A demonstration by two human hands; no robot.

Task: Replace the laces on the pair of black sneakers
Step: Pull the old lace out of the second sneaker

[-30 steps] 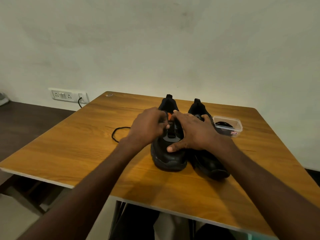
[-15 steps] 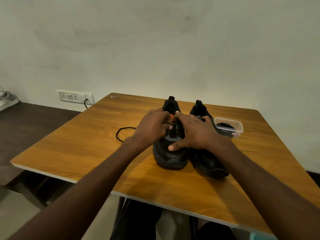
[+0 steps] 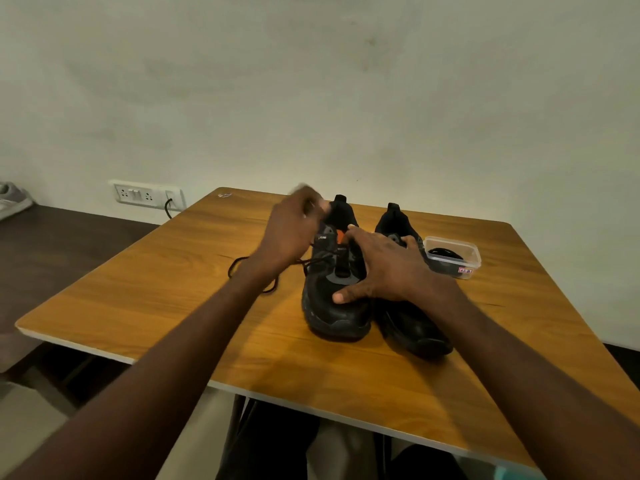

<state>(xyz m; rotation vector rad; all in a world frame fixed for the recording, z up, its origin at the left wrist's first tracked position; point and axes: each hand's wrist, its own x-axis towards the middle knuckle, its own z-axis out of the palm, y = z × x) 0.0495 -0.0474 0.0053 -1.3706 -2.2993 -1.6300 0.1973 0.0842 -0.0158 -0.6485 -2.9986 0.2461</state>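
Two sneakers sit side by side on the table: left sneaker under the right hand, right sneaker beside it, plastic container further right, loose lace left.

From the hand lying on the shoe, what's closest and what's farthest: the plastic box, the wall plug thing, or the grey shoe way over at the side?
1. Plastic box, just beside the right hand.
2. Wall socket, across the table on the wall.
3. Grey shoe, far left edge.
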